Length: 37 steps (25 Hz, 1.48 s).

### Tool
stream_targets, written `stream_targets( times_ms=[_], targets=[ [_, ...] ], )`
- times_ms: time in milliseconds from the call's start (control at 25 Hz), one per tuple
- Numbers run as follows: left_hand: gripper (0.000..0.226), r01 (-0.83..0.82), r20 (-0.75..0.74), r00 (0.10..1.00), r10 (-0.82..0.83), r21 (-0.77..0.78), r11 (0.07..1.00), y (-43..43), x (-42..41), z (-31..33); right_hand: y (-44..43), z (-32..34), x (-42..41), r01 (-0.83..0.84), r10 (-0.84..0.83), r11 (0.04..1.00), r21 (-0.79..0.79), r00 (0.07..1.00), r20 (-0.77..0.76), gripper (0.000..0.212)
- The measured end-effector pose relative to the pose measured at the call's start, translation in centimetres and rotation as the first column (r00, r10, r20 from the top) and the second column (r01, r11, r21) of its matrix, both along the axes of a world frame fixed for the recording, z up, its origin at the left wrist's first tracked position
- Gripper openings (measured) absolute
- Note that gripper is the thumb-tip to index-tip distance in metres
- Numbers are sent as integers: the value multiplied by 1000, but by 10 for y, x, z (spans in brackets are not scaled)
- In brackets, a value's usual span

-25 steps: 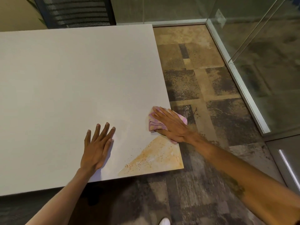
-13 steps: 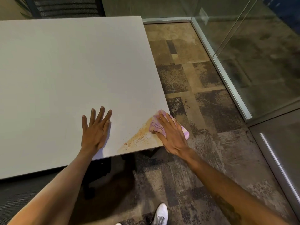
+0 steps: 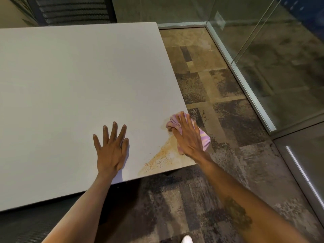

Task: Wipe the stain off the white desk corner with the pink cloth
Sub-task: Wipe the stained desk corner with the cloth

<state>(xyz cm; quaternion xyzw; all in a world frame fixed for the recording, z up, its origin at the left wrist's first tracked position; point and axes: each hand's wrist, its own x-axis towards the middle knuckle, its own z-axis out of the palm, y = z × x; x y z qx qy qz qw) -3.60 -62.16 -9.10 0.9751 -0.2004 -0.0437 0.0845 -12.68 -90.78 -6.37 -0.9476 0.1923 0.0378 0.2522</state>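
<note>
Pink cloth [image 3: 201, 135] lies bunched under the right hand [image 3: 190, 137], which presses it flat-palmed, fingers spread, against the near right corner of the white desk [image 3: 70, 85]; part of the cloth hangs past the desk's right edge. The left hand [image 3: 111, 148] rests open and empty on the desktop, fingers splayed, apparently bracing, well clear of the mess.

The wiping step looks to be under way and only partly done. The stain [image 3: 161, 159], an orange-brown smear with a scatter of darker specks, spreads from beneath the cloth down toward the front edge of the corner, and most of what shows is uncovered. A faint brownish trace also sits just left of the cloth's upper end.

The next move probably calls for drawing the cloth toward the front edge under firm pressure, across the speckled part, gathering the residue rather than spreading it leftward onto clean surface.
</note>
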Motion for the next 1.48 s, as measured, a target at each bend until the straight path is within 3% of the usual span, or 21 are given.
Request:
stream_targets(
  times_ms=[280, 560, 680, 760, 880, 1080, 1280, 1480],
  targets=[
    [57, -5, 37, 999, 3, 42, 999, -1, 4, -3, -23, 8, 40, -165, 164, 981, 98, 986, 19, 71],
    [58, 19, 53, 998, -21, 45, 999, 0, 2, 0, 39, -2, -21, -493, 493, 870, -23, 869, 47, 67],
    [61, -112, 13, 994, 112, 7, 994, -1, -3, 2, 24, -9, -70, -580, 587, 805, -121, 810, 20, 68],
    [64, -215, -25, 977, 214, -34, 976, -2, -7, 4, 7, -10, -86, -569, 578, 802, -182, 816, -3, 68],
    [65, -212, -33, 977, 211, -56, 976, -2, -7, 3, -7, -12, -69, -454, 461, 865, -214, 887, -21, 67],
    [61, -200, -32, 980, 198, -88, 976, -3, -1, -2, 0, -6, -15, -381, 388, 918, -111, 921, 40, 69],
    [55, -187, 6, 982, 188, -52, 981, -1, -2, -3, 83, -8, -5, -567, 572, 819, -86, 819, 51, 68],
    [54, -175, -38, 984, 172, -119, 977, 3, -3, 0, 81, -8, -52, -794, 810, 582, -175, 585, 41, 64]
  ],
)
